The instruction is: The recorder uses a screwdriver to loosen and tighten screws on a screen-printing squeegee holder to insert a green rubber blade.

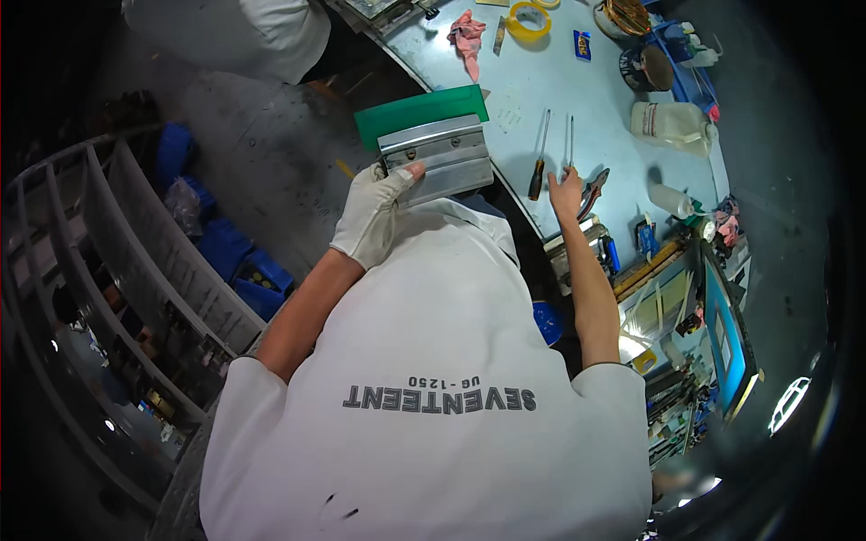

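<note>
My left hand (374, 212), in a white glove with the thumb tip bare, grips a squeegee by its metal holder (442, 167). The green blade (424, 113) of the squeegee points away from me, beyond the holder's two screws. On the light table (514, 108) to the right, my bare right hand (566, 194) is closed around the handle end of a screwdriver (571, 140), whose shaft points to the far side. Just left of that hand lies a second screwdriver (538, 162) with a dark handle. Red-handled pliers (594, 194) rest close by on its right.
Pink cloth (467, 41), yellow tape (528, 22) and a blue packet (583, 45) lie farther back. Open cans (646, 68) and a translucent jug (672, 126) stand along the right. A grey rack (135, 234) is at left; another person's white sleeve (280, 36) shows at far left.
</note>
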A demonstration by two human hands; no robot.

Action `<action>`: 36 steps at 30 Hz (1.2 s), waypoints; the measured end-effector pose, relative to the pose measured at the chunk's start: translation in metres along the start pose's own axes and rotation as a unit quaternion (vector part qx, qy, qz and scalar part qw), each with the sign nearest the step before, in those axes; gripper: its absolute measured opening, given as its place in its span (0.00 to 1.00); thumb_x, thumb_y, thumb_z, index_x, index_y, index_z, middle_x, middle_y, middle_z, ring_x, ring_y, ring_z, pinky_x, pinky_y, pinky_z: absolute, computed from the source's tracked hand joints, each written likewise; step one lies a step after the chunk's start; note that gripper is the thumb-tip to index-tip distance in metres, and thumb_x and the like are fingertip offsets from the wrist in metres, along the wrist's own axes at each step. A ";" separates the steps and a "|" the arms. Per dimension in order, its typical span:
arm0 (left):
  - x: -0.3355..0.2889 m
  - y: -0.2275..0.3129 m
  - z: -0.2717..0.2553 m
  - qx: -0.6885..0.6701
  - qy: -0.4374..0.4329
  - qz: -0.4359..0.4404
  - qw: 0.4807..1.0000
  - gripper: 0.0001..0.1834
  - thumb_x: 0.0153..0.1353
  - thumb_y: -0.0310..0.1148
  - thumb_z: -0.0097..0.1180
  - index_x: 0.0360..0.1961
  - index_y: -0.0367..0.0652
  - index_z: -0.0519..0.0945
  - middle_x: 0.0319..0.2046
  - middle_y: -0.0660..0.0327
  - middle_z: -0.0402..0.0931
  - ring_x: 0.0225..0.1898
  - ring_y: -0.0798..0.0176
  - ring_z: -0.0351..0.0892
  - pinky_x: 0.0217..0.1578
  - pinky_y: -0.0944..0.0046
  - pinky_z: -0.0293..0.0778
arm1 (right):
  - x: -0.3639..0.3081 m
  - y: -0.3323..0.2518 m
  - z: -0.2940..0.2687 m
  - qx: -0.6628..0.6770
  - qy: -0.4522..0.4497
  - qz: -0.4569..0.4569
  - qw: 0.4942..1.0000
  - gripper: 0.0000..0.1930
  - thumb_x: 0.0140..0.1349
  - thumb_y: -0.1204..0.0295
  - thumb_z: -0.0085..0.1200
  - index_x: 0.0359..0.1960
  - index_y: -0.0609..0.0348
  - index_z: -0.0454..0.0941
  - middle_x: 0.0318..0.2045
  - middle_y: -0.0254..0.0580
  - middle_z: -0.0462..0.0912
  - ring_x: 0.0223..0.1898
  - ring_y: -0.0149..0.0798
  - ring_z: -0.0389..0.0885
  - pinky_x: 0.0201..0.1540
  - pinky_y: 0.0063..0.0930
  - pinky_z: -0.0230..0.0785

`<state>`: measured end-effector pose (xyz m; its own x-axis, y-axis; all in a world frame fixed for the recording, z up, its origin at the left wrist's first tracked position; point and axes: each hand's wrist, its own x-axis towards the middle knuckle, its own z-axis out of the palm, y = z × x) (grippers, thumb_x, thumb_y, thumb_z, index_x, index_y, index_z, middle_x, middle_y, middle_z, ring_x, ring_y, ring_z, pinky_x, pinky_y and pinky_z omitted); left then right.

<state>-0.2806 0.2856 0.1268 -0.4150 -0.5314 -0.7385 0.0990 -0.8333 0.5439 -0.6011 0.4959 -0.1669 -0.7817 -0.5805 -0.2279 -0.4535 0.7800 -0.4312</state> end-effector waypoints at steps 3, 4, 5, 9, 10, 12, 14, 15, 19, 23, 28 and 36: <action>0.000 -0.003 -0.005 0.007 -0.014 0.006 1.000 0.14 0.65 0.32 0.63 0.48 0.39 0.80 0.41 0.62 0.80 0.43 0.66 0.79 0.41 0.59 0.81 | 0.002 0.017 -0.005 -0.116 0.080 -0.023 0.990 0.27 0.55 0.63 0.62 0.54 0.63 0.72 0.47 0.57 0.78 0.54 0.60 0.73 0.58 0.49 0.66; -0.001 -0.002 -0.004 0.006 -0.023 -0.009 1.000 0.14 0.65 0.32 0.63 0.48 0.39 0.80 0.41 0.62 0.81 0.43 0.66 0.79 0.41 0.59 0.81 | 0.001 0.035 -0.004 -0.120 0.083 -0.020 0.989 0.27 0.55 0.63 0.62 0.54 0.63 0.72 0.47 0.57 0.78 0.54 0.60 0.73 0.58 0.49 0.66; -0.002 0.000 -0.002 0.007 -0.020 -0.010 1.000 0.14 0.65 0.32 0.63 0.48 0.39 0.80 0.41 0.62 0.81 0.43 0.66 0.79 0.41 0.59 0.81 | 0.001 0.045 0.000 -0.152 0.041 -0.008 0.988 0.27 0.54 0.64 0.62 0.55 0.63 0.72 0.47 0.58 0.78 0.54 0.60 0.73 0.59 0.50 0.65; 0.000 -0.003 -0.002 0.003 -0.006 -0.028 1.000 0.15 0.64 0.32 0.63 0.50 0.37 0.79 0.43 0.60 0.81 0.45 0.64 0.80 0.45 0.60 0.80 | 0.006 0.043 0.001 -0.174 0.047 -0.012 0.983 0.26 0.54 0.65 0.62 0.53 0.64 0.73 0.48 0.59 0.78 0.54 0.58 0.74 0.59 0.47 0.65; 0.002 -0.005 -0.005 0.010 0.001 -0.021 1.000 0.16 0.64 0.32 0.63 0.51 0.37 0.78 0.44 0.59 0.80 0.45 0.64 0.80 0.46 0.60 0.79 | 0.005 0.035 0.000 -0.177 0.092 -0.028 0.979 0.26 0.54 0.64 0.62 0.53 0.64 0.74 0.48 0.59 0.78 0.54 0.58 0.74 0.59 0.46 0.65; -0.001 -0.009 -0.010 0.008 0.004 -0.012 1.000 0.18 0.64 0.31 0.63 0.52 0.36 0.77 0.45 0.59 0.80 0.45 0.64 0.80 0.47 0.60 0.79 | 0.000 0.000 -0.005 -0.154 0.095 -0.085 0.980 0.25 0.55 0.63 0.62 0.52 0.65 0.75 0.46 0.58 0.79 0.51 0.58 0.77 0.56 0.47 0.68; 0.001 -0.010 -0.010 0.009 0.000 -0.006 1.000 0.19 0.64 0.31 0.63 0.54 0.36 0.76 0.47 0.59 0.80 0.46 0.63 0.79 0.48 0.60 0.78 | -0.007 -0.019 0.004 0.039 -0.032 -0.073 0.996 0.25 0.56 0.62 0.61 0.52 0.65 0.74 0.45 0.60 0.79 0.46 0.61 0.79 0.52 0.49 0.71; 0.002 -0.012 -0.009 0.007 -0.009 -0.006 1.000 0.20 0.64 0.31 0.63 0.54 0.35 0.76 0.47 0.58 0.79 0.46 0.63 0.79 0.49 0.61 0.78 | -0.008 -0.022 0.007 0.038 -0.032 -0.076 0.996 0.25 0.56 0.62 0.61 0.52 0.65 0.74 0.45 0.60 0.79 0.46 0.61 0.79 0.52 0.49 0.71; 0.009 -0.008 -0.004 0.006 -0.046 -0.025 0.999 0.21 0.64 0.31 0.63 0.56 0.36 0.75 0.48 0.58 0.79 0.46 0.64 0.79 0.49 0.61 0.77 | -0.008 0.001 0.038 0.017 -0.085 0.009 0.996 0.23 0.59 0.62 0.59 0.50 0.66 0.74 0.39 0.60 0.83 0.41 0.60 0.83 0.45 0.49 0.76; 0.012 -0.012 -0.016 0.029 0.004 0.001 1.000 0.18 0.65 0.32 0.63 0.54 0.38 0.77 0.45 0.60 0.80 0.45 0.67 0.78 0.46 0.65 0.76 | -0.036 -0.072 -0.045 0.364 -0.170 0.060 0.914 0.16 0.68 0.72 0.48 0.54 0.68 0.70 0.23 0.40 0.77 0.25 0.32 0.81 0.27 0.29 0.77; 0.011 -0.009 -0.020 0.010 0.014 0.049 0.999 0.18 0.66 0.33 0.61 0.54 0.38 0.77 0.46 0.61 0.80 0.45 0.68 0.78 0.47 0.66 0.75 | -0.098 -0.144 -0.192 0.222 -0.224 -0.122 0.941 0.16 0.65 0.71 0.54 0.53 0.63 0.74 0.33 0.35 0.76 0.32 0.27 0.71 0.37 0.24 0.67; -0.022 0.027 0.001 0.114 -0.003 0.093 0.989 0.17 0.67 0.40 0.62 0.51 0.42 0.78 0.40 0.68 0.80 0.37 0.77 0.76 0.36 0.73 0.72 | -0.138 -0.211 -0.232 0.181 -0.239 -0.260 0.918 0.15 0.60 0.74 0.57 0.49 0.64 0.74 0.36 0.45 0.76 0.35 0.41 0.75 0.41 0.28 0.69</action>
<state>-0.2695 0.2747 0.1576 -0.4138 -0.6711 -0.6152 -0.0327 -0.6643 0.7467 -0.4968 0.4660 0.1579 -0.1827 -0.9560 -0.2296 -0.4729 0.2902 -0.8320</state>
